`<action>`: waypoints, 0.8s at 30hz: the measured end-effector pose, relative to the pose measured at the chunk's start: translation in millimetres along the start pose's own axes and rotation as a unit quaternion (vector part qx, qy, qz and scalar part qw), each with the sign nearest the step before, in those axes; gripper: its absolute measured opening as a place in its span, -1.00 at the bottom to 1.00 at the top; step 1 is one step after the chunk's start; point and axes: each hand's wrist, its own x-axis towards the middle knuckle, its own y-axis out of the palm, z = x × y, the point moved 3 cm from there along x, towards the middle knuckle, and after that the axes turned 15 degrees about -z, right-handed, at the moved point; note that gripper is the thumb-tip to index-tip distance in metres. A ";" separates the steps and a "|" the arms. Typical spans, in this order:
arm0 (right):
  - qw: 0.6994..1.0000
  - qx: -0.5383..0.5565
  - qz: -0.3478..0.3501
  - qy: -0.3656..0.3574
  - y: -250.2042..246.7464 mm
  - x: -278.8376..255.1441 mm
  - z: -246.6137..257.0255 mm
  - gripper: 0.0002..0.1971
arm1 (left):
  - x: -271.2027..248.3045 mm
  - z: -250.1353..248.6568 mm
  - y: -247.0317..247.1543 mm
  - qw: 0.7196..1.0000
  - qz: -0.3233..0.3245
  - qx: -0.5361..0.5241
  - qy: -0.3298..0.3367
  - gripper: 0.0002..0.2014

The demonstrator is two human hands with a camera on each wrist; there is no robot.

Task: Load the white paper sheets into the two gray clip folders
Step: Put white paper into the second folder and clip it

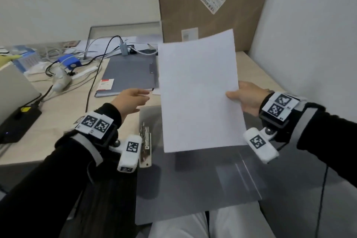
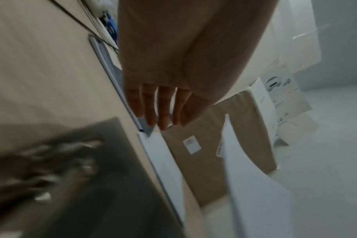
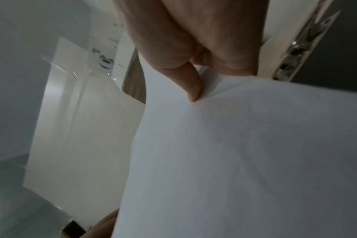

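My right hand (image 1: 244,98) pinches the right edge of a white paper sheet (image 1: 199,91) and holds it raised over the desk; the thumb (image 3: 192,83) presses on the sheet (image 3: 245,153). Below it lies an open gray clip folder (image 1: 193,179) with a metal clip (image 1: 145,145) on its left side. A second gray folder (image 1: 129,75) lies closed farther back. My left hand (image 1: 131,100) hovers with straight fingers (image 2: 153,109) near that folder's front corner, left of the sheet, holding nothing.
A large cardboard box (image 1: 212,6) leans against the back wall. Cables (image 1: 92,75), a blue device (image 1: 69,62) and a laptop with a black adapter (image 1: 17,120) crowd the left of the desk. A white wall (image 1: 309,35) closes the right side.
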 end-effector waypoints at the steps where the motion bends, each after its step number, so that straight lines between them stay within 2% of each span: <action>1: 0.999 -0.029 0.013 0.022 -0.2 -1.8 -9.6 -0.62 | -3.7 11.5 -2.5 0.999 0.006 0.034 -0.009 -0.73; 5: 0.987 -0.087 0.084 0.105 13.4 -17.0 -43.4 -0.65 | -20.6 40.9 -5.3 0.994 0.026 0.097 -0.032 -0.63; 9: 0.979 -0.101 0.111 0.140 26.4 -27.6 -58.8 -0.64 | -26.8 47.7 -2.7 0.993 0.046 0.104 -0.024 -0.58; 14: 0.974 -0.143 0.107 0.143 32.2 -32.2 -67.9 -0.66 | -28.9 52.3 -1.2 0.990 0.080 0.116 -0.015 -0.62; 19: 0.974 -0.149 0.099 0.142 37.4 -38.8 -74.5 -0.63 | -25.9 57.7 -2.0 0.988 0.119 0.099 -0.014 -0.58; 22: 0.972 -0.167 0.099 0.133 41.7 -43.8 -74.8 -0.60 | -31.0 54.7 0.2 0.988 0.129 0.085 -0.019 -0.58; 24: 0.974 -0.177 0.092 0.112 44.5 -43.8 -75.5 -0.54 | -32.2 53.5 1.2 0.991 0.114 0.065 -0.028 -0.65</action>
